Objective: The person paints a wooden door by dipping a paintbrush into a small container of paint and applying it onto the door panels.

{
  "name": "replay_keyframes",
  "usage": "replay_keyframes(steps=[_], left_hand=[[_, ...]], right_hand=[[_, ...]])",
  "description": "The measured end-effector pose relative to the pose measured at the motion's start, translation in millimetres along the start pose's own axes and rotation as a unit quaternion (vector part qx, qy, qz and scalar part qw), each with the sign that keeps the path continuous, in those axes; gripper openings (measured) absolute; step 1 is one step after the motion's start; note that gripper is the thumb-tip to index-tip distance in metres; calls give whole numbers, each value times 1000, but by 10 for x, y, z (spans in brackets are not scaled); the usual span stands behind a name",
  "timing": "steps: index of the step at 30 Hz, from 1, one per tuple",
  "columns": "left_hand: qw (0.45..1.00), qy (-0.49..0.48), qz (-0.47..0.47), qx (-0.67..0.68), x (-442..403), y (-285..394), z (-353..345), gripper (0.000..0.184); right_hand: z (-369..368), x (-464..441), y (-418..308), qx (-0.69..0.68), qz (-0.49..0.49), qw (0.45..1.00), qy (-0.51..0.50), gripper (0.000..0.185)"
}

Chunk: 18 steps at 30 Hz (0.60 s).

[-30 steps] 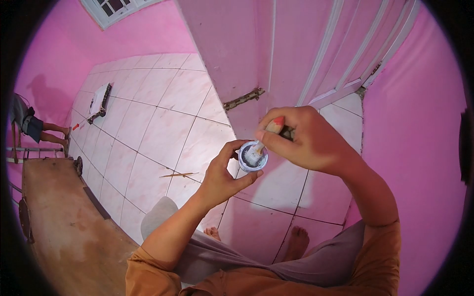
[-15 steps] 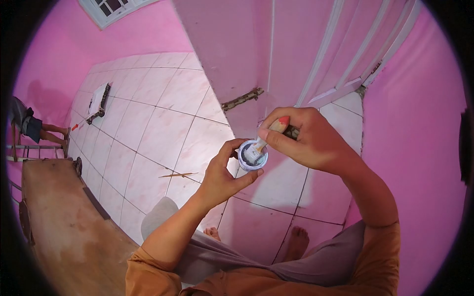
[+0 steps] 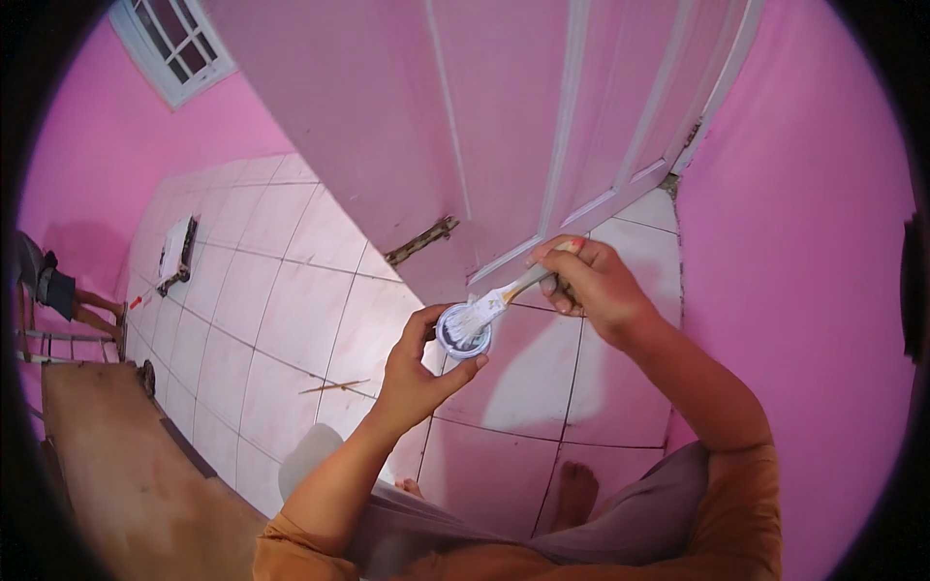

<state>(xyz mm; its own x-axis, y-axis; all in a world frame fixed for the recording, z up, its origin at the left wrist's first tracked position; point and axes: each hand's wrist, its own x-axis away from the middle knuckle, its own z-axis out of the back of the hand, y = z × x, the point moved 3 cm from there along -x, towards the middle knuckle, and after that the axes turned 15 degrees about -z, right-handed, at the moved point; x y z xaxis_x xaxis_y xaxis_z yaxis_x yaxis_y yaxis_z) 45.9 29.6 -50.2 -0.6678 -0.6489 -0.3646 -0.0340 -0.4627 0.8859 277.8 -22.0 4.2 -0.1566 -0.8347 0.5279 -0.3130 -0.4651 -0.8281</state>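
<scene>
My left hand [image 3: 422, 372] is wrapped round a small round paint can [image 3: 444, 341], thumb on the near side and fingers on the far side. Dark and pale paint shows inside it. In my right hand [image 3: 587, 283] is the handle of a paintbrush [image 3: 496, 300], gripped between thumb and fingers. White paint coats the bristles, which slant down into the can's opening against its inner side. Just beyond my hands stands a pink panelled door [image 3: 387, 116] with a corroded metal handle plate [image 3: 422, 240].
A pink wall [image 3: 775, 290] rises on the right. Thin sticks [image 3: 334, 386] lie on the tiled floor [image 3: 232, 310]. Farther left are a paint tray [image 3: 177, 254] and a person's legs [image 3: 92, 305] by a ladder [image 3: 77, 346]. A brown board [image 3: 126, 445] occupies the lower left.
My right hand has drawn back to the right, tilting the brush lower and showing more of its white bristles. The view has shifted, with the door filling more of it.
</scene>
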Motion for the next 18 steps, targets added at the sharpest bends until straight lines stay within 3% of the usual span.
replay_keyframes(steps=[9,18], left_hand=[[1000,30,3,7,-68,-38,-151,64],[999,30,3,31,-126,-73,-245,62]], right_hand=[[210,-71,241,-175,-57,982,-34,22],[524,-93,136,-261,0,965,-23,24]])
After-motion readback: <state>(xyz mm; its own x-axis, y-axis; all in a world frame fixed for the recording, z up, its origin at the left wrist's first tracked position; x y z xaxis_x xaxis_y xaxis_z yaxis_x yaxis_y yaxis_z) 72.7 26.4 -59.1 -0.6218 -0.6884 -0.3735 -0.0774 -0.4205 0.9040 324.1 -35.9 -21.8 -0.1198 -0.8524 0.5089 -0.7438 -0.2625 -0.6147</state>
